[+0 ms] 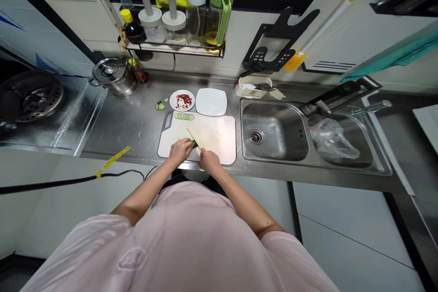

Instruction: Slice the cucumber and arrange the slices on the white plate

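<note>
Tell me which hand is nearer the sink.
Right. The right hand, holding the knife, is left of the sink; the left hand is farther left.

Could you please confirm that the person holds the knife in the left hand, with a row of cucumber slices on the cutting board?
Not quite: the head view shows the knife in the right hand, not the left hand; the row of cucumber slices lies on the cutting board.

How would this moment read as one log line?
left fingers: holding cucumber; right fingers: gripping knife; board: bears cucumber slices; red pieces: on plate beyond board
</note>
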Demonstrator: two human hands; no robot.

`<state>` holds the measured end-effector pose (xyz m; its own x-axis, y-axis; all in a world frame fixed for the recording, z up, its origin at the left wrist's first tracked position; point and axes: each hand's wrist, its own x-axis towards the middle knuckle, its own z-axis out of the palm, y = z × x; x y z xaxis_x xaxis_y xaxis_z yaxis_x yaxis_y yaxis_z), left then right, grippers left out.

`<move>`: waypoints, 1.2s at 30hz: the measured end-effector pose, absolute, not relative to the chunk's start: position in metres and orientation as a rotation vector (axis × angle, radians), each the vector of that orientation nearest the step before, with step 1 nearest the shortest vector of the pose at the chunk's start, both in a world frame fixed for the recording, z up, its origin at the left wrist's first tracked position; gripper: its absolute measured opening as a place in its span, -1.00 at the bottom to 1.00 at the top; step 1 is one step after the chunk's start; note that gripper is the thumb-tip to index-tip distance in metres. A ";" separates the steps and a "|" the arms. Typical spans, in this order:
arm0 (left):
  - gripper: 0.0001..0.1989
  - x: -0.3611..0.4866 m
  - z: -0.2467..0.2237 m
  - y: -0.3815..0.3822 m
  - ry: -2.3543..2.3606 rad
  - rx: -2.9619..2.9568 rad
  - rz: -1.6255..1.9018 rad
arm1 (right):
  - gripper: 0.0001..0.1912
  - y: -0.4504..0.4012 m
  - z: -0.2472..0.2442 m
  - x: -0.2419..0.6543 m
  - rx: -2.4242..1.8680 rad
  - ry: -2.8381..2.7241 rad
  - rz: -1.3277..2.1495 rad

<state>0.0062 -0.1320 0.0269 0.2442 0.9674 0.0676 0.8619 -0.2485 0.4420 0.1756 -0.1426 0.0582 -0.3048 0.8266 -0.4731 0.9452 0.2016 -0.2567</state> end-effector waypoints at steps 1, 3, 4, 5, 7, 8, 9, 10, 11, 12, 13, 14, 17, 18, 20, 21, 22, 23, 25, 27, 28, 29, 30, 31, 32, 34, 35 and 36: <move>-0.78 0.006 0.027 -0.132 1.691 2.209 0.475 | -0.75 -0.141 0.058 0.174 1.692 2.253 -0.744; -0.78 0.006 0.027 -0.132 1.686 2.217 0.471 | -0.74 -0.137 0.056 0.171 1.693 2.270 -0.736; -0.78 0.006 0.027 -0.132 1.683 2.224 0.468 | -0.74 -0.135 0.056 0.169 1.694 2.275 -0.735; -0.79 0.006 0.027 -0.132 1.680 2.231 0.466 | -0.74 -0.133 0.055 0.167 1.696 2.280 -0.734; -0.79 0.005 0.026 -0.132 1.681 2.239 0.465 | -0.73 -0.128 0.054 0.164 1.702 2.285 -0.735; -0.79 0.005 0.026 -0.132 1.682 2.242 0.466 | -0.73 -0.127 0.054 0.162 1.705 2.285 -0.735; -0.79 0.005 0.025 -0.132 1.685 2.243 0.466 | -0.72 -0.126 0.055 0.161 1.705 2.284 -0.738; -0.78 0.005 0.025 -0.132 1.688 2.244 0.465 | -0.72 -0.125 0.055 0.161 1.705 2.280 -0.742; -0.78 0.005 0.025 -0.132 1.692 2.244 0.463 | -0.72 -0.125 0.055 0.161 1.703 2.276 -0.746; -0.78 0.005 0.026 -0.132 1.694 2.242 0.460 | -0.72 -0.127 0.056 0.162 1.701 2.271 -0.749; -0.78 0.006 0.026 -0.133 1.695 2.239 0.455 | -0.72 -0.129 0.056 0.164 1.700 2.266 -0.750; -0.78 0.006 0.027 -0.133 1.698 2.234 0.452 | -0.72 -0.131 0.057 0.167 1.700 2.261 -0.747; -0.78 0.007 0.029 -0.132 1.707 2.213 0.449 | -0.74 -0.142 0.058 0.176 1.693 2.237 -0.737; -0.78 0.007 0.030 -0.132 1.708 2.206 0.451 | -0.75 -0.145 0.058 0.179 1.687 2.228 -0.737; -0.78 0.007 0.031 -0.132 1.706 2.193 0.453 | -0.76 -0.150 0.059 0.183 1.677 2.209 -0.741; -0.78 0.007 0.031 -0.132 1.702 2.188 0.452 | -0.76 -0.151 0.060 0.184 1.671 2.201 -0.746; -0.78 0.007 0.032 -0.131 1.701 2.182 0.453 | -0.75 -0.150 0.060 0.184 1.668 2.194 -0.750; -0.78 0.007 0.032 -0.131 1.700 2.178 0.453 | -0.75 -0.150 0.061 0.183 1.666 2.191 -0.753; -0.78 0.007 0.031 -0.131 1.696 2.170 0.457 | -0.74 -0.146 0.062 0.179 1.669 2.193 -0.753; -0.78 0.007 0.030 -0.131 1.694 2.166 0.462 | -0.74 -0.142 0.062 0.176 1.676 2.203 -0.750; -0.78 0.007 0.030 -0.131 1.694 2.168 0.465 | -0.74 -0.140 0.062 0.174 1.677 2.210 -0.754; -0.78 0.006 0.029 -0.131 1.693 2.172 0.467 | -0.73 -0.138 0.062 0.173 1.676 2.216 -0.761; -0.78 0.006 0.029 -0.131 1.694 2.177 0.468 | -0.73 -0.136 0.061 0.171 1.675 2.222 -0.769; -0.78 0.006 0.028 -0.131 1.693 2.183 0.466 | -0.73 -0.134 0.060 0.170 1.675 2.227 -0.775; -0.78 0.006 0.028 -0.131 1.691 2.190 0.462 | -0.72 -0.132 0.060 0.168 1.676 2.232 -0.780; -0.78 0.006 0.028 -0.131 1.687 2.201 0.450 | -0.72 -0.128 0.059 0.165 1.685 2.242 -0.782; -0.77 0.006 0.027 -0.131 1.689 2.204 0.448 | -0.72 -0.126 0.059 0.164 1.689 2.247 -0.781; -0.77 0.006 0.027 -0.132 1.691 2.207 0.447 | -0.72 -0.125 0.059 0.163 1.691 2.251 -0.783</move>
<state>0.0058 -0.1316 0.0274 0.2486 0.9673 0.0502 0.8658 -0.2452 0.4363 0.1625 -0.1246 0.0592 -0.3141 0.8225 -0.4742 0.9393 0.1963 -0.2815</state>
